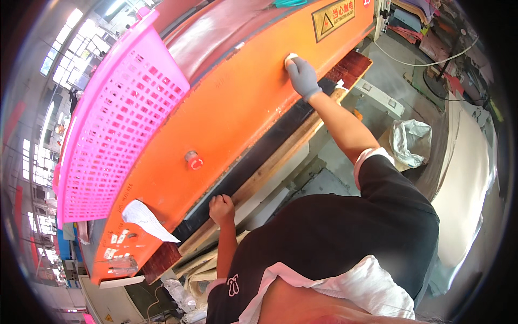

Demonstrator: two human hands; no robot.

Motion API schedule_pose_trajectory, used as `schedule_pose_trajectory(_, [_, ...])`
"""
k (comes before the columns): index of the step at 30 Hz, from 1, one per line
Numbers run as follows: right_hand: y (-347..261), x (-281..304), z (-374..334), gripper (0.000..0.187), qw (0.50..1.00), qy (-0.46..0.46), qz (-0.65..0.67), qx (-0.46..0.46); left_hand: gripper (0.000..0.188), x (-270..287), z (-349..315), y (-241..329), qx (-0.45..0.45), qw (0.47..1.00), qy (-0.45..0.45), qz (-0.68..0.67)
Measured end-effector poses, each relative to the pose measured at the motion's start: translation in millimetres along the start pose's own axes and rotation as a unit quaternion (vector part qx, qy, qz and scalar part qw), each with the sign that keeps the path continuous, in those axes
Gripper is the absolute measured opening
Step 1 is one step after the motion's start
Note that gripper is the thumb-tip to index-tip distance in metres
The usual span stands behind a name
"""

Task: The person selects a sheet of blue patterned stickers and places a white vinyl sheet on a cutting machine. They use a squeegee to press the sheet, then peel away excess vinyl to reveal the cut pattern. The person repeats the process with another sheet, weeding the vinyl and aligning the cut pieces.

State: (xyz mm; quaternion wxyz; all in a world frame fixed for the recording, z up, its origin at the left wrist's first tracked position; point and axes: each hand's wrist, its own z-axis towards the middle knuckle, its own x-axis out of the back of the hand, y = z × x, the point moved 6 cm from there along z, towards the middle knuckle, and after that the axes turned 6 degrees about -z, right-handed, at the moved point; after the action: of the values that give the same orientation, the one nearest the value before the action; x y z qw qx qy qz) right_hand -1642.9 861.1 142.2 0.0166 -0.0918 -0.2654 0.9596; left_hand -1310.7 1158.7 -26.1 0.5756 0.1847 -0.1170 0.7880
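My right hand (304, 80), in a grey glove, is against the orange front panel (237, 113) of a large machine. Its fingers are curled, and a small pale piece shows at their tips; whether it is a button or part of the glove I cannot tell. My bare left hand (221, 209) is closed in a fist at the black bed (237, 171) below the panel, beside a wooden edge (264, 171). What it grips, if anything, is hidden. A red push button (194, 160) sticks out of the panel, above and left of my left hand.
A pink perforated plastic basket (121, 119) stands on the machine's left. A white paper (147, 220) hangs on the panel. To my right are a white sack (411, 141), a pale sheet-covered surface (465, 189) and a cable (426, 63). Stacked materials (415, 24) lie behind.
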Motion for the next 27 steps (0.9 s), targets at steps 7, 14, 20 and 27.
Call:
schedule_pose_trajectory(7, [5.2,-55.1,-46.8,0.030,0.989,-0.131,-0.048,-0.041,0.028,0.3,27.0,-29.5,0.040,0.997,-0.062,-0.034])
schedule_pose_trajectory(14, [-7.0,-98.3,-161.7,0.033,0.859,-0.378,-0.297,0.176,0.029,5.9,32.0,-40.1,0.056,0.993,-0.093,-0.040])
schedule_pose_trajectory(20, [8.1,-117.4,-148.9,0.035,0.841,-0.406,-0.311,0.175,0.035,-7.9,55.7,-56.8,0.064,0.988,-0.125,-0.069])
schedule_pose_trajectory(27, [10.5,-125.1,-132.4,0.032,0.850,-0.410,-0.314,0.101,0.035,-11.2,66.2,-55.9,0.079,0.984,-0.144,-0.064])
